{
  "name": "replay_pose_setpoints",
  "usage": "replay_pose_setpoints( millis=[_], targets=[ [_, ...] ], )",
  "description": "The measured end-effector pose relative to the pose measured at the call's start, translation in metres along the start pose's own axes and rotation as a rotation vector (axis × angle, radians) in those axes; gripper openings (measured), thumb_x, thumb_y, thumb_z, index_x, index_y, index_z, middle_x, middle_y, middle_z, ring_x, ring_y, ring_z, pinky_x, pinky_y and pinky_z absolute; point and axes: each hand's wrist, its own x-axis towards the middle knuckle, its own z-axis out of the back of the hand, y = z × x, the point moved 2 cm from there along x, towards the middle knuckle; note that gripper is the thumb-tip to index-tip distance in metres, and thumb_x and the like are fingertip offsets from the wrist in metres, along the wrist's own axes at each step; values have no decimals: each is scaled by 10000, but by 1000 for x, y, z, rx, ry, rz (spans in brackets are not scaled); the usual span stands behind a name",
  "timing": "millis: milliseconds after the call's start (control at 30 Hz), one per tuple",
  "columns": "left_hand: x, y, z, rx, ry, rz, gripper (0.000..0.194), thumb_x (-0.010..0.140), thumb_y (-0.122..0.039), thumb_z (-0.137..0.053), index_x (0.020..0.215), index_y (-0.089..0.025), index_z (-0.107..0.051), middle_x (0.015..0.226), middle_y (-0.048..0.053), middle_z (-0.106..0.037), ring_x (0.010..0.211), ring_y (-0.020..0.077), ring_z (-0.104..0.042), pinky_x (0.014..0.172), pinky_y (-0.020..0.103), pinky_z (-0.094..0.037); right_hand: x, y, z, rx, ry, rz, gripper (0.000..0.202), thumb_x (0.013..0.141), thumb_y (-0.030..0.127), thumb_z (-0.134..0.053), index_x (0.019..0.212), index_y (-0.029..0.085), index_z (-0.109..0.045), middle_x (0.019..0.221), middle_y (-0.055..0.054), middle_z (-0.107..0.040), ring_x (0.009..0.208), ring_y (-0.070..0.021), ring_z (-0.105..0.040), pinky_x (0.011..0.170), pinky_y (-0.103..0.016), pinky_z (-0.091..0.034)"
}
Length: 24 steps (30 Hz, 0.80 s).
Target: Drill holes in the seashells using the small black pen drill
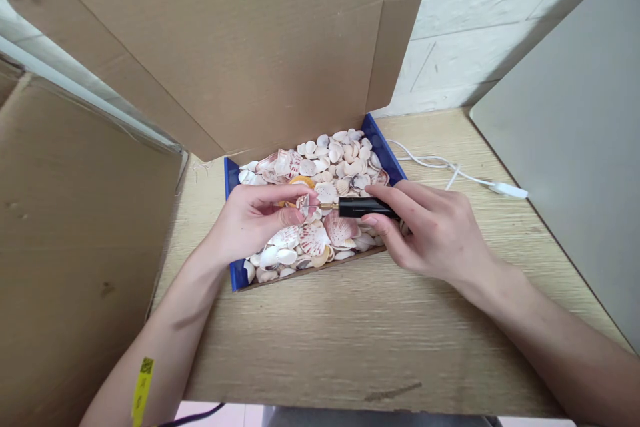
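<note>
My left hand (245, 217) pinches a small seashell (303, 203) between thumb and fingers, above the shell-filled tray. In my right hand (440, 230) is a slim black mini hand drill (361, 207) with a brass-coloured chuck, held level and pointing left. Its thin bit reaches the small seashell; whether it has gone through I cannot tell. Beneath both hands lies a shallow blue-sided cardboard tray (383, 150) full of loose shells. Among them are white clam-like shells (345, 153), a red-streaked scallop shell (313, 239) and an orange shell (303, 181), partly hidden by my left hand.
Tall brown cardboard (240, 40) stands behind the tray, with another cardboard panel (80, 233) at left. A white cable (435, 161) with a plug (507, 190) lies on the wooden table (310, 340). A pale panel (565, 127) borders the right side.
</note>
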Motion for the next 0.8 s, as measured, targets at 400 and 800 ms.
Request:
replay_pose_setpoints(
  millis=[400,800],
  targets=[
    [-2,-2,-3,20,125,213,231,714,-258,-740,935,-196,-765,801,32,-762,646,134,-663,599,214,-539,0,-3,6,-66,-287,193,352,779,158,-682,1122,178,-603,954,-87,-697,856,-208,-617,731,-336,-528],
    [-1,0,-1,-70,29,85,177,711,-254,-766,886,-224,-768,804,22,-759,664,139,-667,609,226,-554,-4,-3,-2,2,-62,26,322,870,326,-593,1130,138,-584,838,-63,-674,677,-151,-594,581,-271,-474]
  ],
)
